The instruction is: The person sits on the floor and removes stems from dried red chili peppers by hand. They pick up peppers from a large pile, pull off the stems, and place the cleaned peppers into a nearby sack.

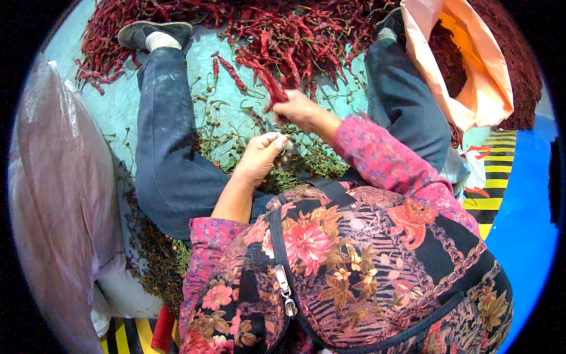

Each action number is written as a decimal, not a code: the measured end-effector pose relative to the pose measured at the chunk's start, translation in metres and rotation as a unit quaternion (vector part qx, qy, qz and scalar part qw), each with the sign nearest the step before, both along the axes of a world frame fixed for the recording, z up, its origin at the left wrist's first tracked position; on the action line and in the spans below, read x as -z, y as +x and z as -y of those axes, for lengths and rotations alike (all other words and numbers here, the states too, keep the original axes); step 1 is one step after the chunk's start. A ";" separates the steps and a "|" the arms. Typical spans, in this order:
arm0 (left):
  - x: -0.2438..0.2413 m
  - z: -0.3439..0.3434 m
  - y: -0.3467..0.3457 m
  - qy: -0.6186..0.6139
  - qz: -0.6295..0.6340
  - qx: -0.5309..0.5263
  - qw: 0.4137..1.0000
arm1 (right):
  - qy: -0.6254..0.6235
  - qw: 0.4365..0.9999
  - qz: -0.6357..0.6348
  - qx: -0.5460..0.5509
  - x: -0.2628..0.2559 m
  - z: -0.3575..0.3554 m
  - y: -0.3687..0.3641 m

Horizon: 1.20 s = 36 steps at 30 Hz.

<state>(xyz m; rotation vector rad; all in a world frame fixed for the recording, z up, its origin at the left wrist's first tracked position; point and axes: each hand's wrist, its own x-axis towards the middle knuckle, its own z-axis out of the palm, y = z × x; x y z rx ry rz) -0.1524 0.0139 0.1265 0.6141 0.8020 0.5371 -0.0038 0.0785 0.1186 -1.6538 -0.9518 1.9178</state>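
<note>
My right hand (pixel 295 109) is closed around several dried red chillies (pixel 270 84), which point away from me. Just nearer to my body, my left hand (pixel 261 155) has its thumb and fingers pinched together. A small pale bit, which looks like a chilli stem, shows at those fingertips; blur hides the detail there. Beneath both hands lies a heap of loose green stems (pixel 305 170) on a pale turquoise floor (pixel 172 88). Beyond my right hand spreads a large pile of dried red chillies (pixel 305 37), with a loose chilli (pixel 232 73) lying at its near edge.
My outstretched legs (pixel 161 119) flank the stems. An open orange-lined sack (pixel 484 84) with dark red contents stands on the right, near a white plastic bag (pixel 475 170). A greyish plastic-covered bundle (pixel 62 190) rises on the left. A red cylinder (pixel 163 329) lies near yellow-black striping (pixel 128 334).
</note>
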 end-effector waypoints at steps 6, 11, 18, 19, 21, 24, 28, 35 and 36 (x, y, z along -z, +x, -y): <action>0.015 -0.001 0.006 0.295 -0.365 0.062 0.881 | 0.268 0.876 0.368 -0.158 0.060 -0.069 -0.041; 0.018 -0.011 0.001 0.171 -0.380 -0.161 0.895 | 0.255 0.851 0.380 -0.256 0.058 -0.063 -0.048; 0.009 -0.010 -0.002 0.157 -0.316 -0.076 0.933 | 0.034 0.996 -0.042 -0.064 -0.016 0.013 -0.013; 0.007 -0.009 -0.002 0.169 -0.297 -0.043 0.939 | -0.002 0.995 -0.078 -0.066 -0.023 0.017 -0.008; 0.002 -0.008 -0.003 0.189 -0.274 0.030 0.942 | -0.001 0.993 -0.075 -0.093 -0.031 0.023 -0.002; -0.007 -0.006 -0.002 0.055 -0.171 0.017 0.984 | 0.115 0.975 0.076 -0.175 -0.031 0.025 -0.004; -0.019 -0.002 -0.005 -0.157 0.072 -0.034 0.984 | 0.400 0.863 0.252 -0.178 -0.020 0.011 -0.005; -0.010 -0.003 0.003 -0.081 -0.092 -0.086 0.989 | 0.313 0.899 0.269 -0.151 0.029 -0.060 -0.057; -0.008 -0.004 0.005 -0.029 -0.128 -0.110 0.985 | 0.275 0.899 0.305 -0.151 0.038 -0.073 -0.072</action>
